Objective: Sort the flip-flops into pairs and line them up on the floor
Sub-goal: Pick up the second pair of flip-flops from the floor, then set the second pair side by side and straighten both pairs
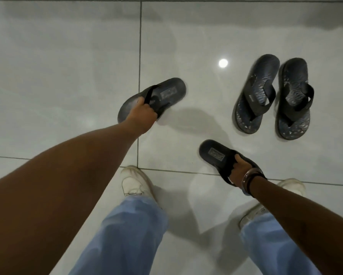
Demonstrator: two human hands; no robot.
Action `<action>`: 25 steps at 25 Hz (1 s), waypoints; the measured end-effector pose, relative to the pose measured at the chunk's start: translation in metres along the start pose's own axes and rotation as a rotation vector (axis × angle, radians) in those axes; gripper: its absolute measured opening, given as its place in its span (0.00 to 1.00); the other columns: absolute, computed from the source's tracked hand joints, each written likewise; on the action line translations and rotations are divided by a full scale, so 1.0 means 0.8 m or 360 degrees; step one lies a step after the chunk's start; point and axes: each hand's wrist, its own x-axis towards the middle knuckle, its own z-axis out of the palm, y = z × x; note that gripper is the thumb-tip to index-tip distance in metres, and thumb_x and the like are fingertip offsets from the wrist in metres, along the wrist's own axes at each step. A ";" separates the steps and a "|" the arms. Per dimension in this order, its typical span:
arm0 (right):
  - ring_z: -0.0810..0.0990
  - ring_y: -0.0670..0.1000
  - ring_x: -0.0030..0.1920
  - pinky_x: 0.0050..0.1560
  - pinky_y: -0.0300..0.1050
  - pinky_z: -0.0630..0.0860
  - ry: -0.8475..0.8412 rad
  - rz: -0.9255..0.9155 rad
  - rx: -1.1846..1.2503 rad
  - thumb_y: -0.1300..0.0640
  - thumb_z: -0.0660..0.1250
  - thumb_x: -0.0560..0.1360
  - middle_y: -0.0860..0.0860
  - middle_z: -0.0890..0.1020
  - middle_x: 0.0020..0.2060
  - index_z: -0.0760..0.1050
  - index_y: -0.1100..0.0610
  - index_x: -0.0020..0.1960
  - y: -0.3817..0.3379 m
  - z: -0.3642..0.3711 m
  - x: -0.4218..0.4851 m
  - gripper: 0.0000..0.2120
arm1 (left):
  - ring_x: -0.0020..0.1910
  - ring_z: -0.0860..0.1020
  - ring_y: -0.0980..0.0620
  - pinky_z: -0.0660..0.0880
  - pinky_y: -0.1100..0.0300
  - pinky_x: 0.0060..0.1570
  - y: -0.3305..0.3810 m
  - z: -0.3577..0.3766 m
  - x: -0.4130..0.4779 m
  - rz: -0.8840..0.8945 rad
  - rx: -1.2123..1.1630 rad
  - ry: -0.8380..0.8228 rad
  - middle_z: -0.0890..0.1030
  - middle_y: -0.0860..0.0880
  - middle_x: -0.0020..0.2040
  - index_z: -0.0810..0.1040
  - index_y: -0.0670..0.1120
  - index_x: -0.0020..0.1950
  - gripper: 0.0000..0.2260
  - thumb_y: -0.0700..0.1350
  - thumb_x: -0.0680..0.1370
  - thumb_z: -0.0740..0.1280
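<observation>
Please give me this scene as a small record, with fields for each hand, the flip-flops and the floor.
left hand: grips the strap of a plain black flip-flop
right hand: grips the strap of the matching black flip-flop
patterned pair: on the floor, side by side, upper right
floor: glossy pale tiles
feet: white shoes, blue trousers
pairs lined up: one; the black pair is in the hands
</observation>
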 end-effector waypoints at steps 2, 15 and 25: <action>0.70 0.61 0.67 0.72 0.65 0.52 0.0033 -0.0078 -0.0047 0.55 0.58 0.79 0.54 0.79 0.64 0.73 0.54 0.66 0.015 0.010 -0.007 0.17 | 0.53 0.77 0.44 0.61 0.68 0.51 0.009 0.017 0.004 -0.0005 -0.0144 0.0131 0.82 0.43 0.50 0.78 0.40 0.54 0.09 0.41 0.76 0.64; 0.75 0.55 0.59 0.62 0.52 0.61 0.0562 0.0041 0.0782 0.51 0.64 0.75 0.50 0.81 0.54 0.78 0.47 0.58 0.103 -0.206 0.063 0.13 | 0.49 0.78 0.42 0.66 0.48 0.61 0.031 0.007 0.006 -0.0027 -0.0794 0.0354 0.80 0.45 0.44 0.79 0.44 0.48 0.06 0.45 0.78 0.65; 0.62 0.59 0.73 0.71 0.54 0.60 0.1161 0.0624 0.1114 0.46 0.69 0.73 0.60 0.64 0.73 0.65 0.58 0.72 0.200 -0.198 0.030 0.33 | 0.37 0.76 0.48 0.67 0.51 0.55 0.099 -0.028 -0.002 -0.0484 -0.0943 0.0365 0.78 0.48 0.32 0.74 0.47 0.37 0.16 0.58 0.77 0.63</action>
